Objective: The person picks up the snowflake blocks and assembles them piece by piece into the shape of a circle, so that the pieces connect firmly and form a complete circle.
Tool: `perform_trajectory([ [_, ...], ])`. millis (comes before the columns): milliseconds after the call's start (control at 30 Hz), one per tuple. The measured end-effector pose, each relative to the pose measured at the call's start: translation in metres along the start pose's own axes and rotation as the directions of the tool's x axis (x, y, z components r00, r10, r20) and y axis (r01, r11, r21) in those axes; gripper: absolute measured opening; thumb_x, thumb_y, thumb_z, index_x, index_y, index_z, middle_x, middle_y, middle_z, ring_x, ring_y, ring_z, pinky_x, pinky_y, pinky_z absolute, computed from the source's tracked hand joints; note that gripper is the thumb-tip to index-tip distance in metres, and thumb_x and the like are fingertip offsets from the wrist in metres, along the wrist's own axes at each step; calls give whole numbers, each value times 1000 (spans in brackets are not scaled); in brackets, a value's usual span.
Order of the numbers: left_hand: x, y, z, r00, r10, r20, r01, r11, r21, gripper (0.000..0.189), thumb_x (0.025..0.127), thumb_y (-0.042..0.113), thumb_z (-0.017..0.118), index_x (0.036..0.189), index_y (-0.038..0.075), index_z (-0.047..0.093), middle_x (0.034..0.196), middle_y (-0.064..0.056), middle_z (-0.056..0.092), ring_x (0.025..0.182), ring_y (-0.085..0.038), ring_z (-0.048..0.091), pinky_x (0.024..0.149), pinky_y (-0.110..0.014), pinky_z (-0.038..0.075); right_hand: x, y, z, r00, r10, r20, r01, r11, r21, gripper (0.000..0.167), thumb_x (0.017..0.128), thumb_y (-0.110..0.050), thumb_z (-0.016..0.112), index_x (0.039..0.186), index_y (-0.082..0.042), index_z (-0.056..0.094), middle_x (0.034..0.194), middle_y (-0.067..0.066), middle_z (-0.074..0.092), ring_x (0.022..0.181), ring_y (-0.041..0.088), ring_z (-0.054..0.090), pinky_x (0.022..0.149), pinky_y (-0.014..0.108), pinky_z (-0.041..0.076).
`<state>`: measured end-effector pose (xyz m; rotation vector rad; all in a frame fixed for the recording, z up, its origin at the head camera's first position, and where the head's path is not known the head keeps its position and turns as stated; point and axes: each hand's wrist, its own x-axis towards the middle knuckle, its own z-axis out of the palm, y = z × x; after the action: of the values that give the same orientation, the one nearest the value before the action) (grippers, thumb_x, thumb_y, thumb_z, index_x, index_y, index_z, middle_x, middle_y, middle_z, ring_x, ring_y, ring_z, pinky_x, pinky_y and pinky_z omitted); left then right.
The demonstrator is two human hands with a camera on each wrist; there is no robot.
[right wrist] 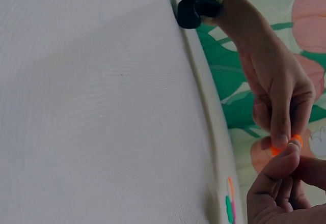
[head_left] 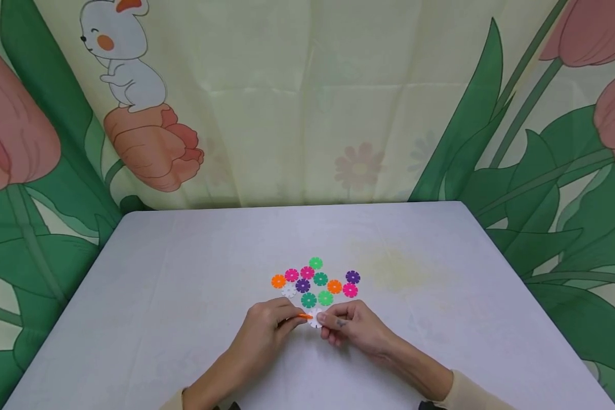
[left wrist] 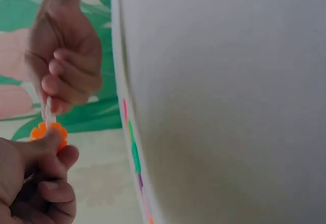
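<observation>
Currently I see the left hand [head_left: 269,327] pinching an orange disc [head_left: 304,315], which touches a white disc [head_left: 315,324] pinched by the right hand [head_left: 356,328]; on their far side, loose coloured discs [head_left: 320,279] lie on the white table [head_left: 174,285].

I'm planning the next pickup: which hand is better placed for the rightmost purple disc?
Probably the right hand, once free: it's nearer that purple disc, though pinching a white disc; the left hand, pinching an orange disc, is farther.
</observation>
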<state>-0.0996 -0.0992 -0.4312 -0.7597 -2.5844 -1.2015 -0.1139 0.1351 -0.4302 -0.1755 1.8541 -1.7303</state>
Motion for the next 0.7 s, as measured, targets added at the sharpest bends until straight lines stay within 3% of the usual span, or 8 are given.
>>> perform_trajectory([
  [133,1,-4,-5,997,3,72,-4,1000,23,11,86,10,86,97,12,84,83,6,74,73,4,57,65,-13,54,2,2,0,999,-9,37,9,1000,-1,42,102,-24,71,109,18,70,80,-2,74,69,9,64,69,19,58],
  [300,0,-4,-8,993,-13,120,8,999,43,12,88,10,85,100,14,84,86,5,75,75,2,60,68,-15,55,1,0,-2,1000,-16,19,17,999,-35,34,101,-23,73,106,11,74,82,3,75,66,10,64,66,21,58],
  [400,0,-3,-9,987,-102,124,96,994,56,17,92,15,83,108,12,82,93,5,77,72,3,57,67,-15,54,2,-1,-3,1000,-28,6,28,998,-62,32,100,-23,75,103,9,75,81,4,75,65,11,63,64,21,57],
  [467,0,-2,-9,974,-185,131,178,982,58,21,94,19,81,114,11,80,95,4,76,66,2,54,63,-16,52,3,-1,-3,1000,-30,-4,30,997,-72,32,99,-24,75,103,8,76,80,3,75,66,11,63,64,21,57],
  [533,0,-2,-8,952,-263,157,259,965,44,24,96,21,79,116,9,79,95,4,77,61,0,52,60,-18,49,4,-1,-3,999,-27,-19,25,997,-69,32,99,-24,75,104,8,77,80,1,75,66,11,62,65,21,56],
  [600,-1,-2,-8,915,-329,233,349,936,-47,21,98,21,77,114,7,79,90,2,77,60,-3,53,58,-19,47,4,0,-2,999,-24,-38,21,998,-63,32,100,-24,74,105,7,78,79,0,75,67,11,62,65,20,56],
  [667,-2,-2,-7,868,-371,331,441,881,-169,17,100,20,73,108,8,80,85,-2,78,59,-6,53,56,-19,44,4,1,-2,998,-22,-51,19,998,-56,32,101,-23,73,108,7,78,79,-1,76,69,11,62,66,20,55],
  [700,-3,-2,-7,841,-389,377,492,840,-231,17,100,21,71,106,8,80,83,-5,77,59,-7,52,55,-20,42,4,2,-1,998,-20,-56,18,999,-51,32,101,-23,73,109,7,78,79,-1,75,69,11,62,66,19,55],
])
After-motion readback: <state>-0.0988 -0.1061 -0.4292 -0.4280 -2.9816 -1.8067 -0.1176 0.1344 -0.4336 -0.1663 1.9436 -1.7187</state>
